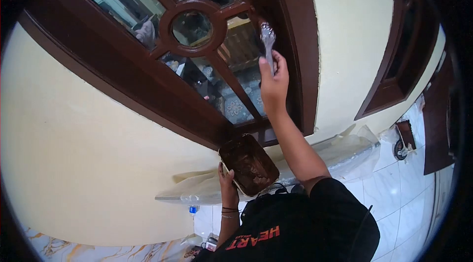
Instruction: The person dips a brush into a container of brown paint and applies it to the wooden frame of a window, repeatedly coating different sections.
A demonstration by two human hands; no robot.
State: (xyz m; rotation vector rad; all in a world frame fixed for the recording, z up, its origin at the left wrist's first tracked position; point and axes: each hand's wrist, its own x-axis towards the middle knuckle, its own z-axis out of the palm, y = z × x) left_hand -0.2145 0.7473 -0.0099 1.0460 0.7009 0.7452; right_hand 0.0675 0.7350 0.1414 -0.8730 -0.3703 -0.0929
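My right hand [274, 82] is raised and wrapped round the handle of a paintbrush [267, 35]. The brush head lies against the right side of a dark brown wooden window frame [290, 60], where the surface looks wet and shiny. Lower down, my left hand [227, 183] grips the side of a rectangular tub [230, 152] with brown paint inside. The tub is tilted towards me, just below the bottom of the window frame, close to my black shirt.
Cream wall [345, 30] surrounds the window, with glass panes around a round centre pane [192, 28]. A second brown frame [382, 89] stands on the right. Clear plastic sheeting [345, 156] lies along the wall's foot, over white floor tiles [384, 188].
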